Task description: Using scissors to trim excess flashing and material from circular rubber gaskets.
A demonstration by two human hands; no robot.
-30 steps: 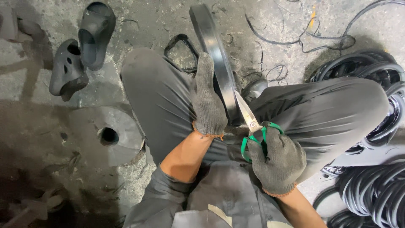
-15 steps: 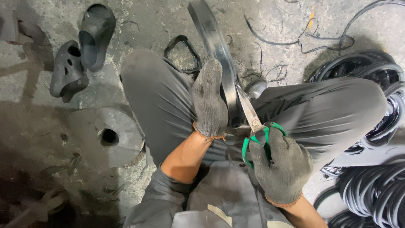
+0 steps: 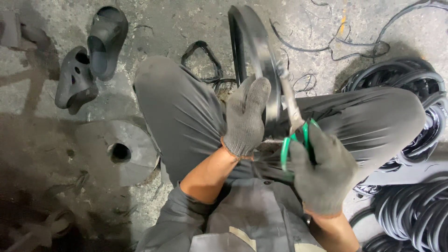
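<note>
The right hand (image 3: pixel 324 175), gloved, is clenched around the green handles of scissors (image 3: pixel 294 119) at centre right of the frame, the blades pointing up along a black rubber ring (image 3: pixel 254 51). The left hand (image 3: pixel 245 119), also gloved, lies flat against the ring at centre frame, fingers pressed together and pinning it between the person's knees. The ring stands on edge and runs from the lap toward the upper centre of the frame; the blades touch its right edge, just beside the left hand's fingertips. The step in hand looks like trimming that edge. The next cut would call for the left hand to keep the ring steady and clear of the blades while the scissors work further up the rim. Thin black offcuts (image 3: pixel 200 56) lie on the concrete floor (image 3: pixel 177 23) above the knees. Two dark sandals (image 3: pixel 91 56) sit at upper left, a grey disc (image 3: pixel 116 151) with a centre hole at left, and stacked rings (image 3: pixel 410 210) fill the right edge.
</note>
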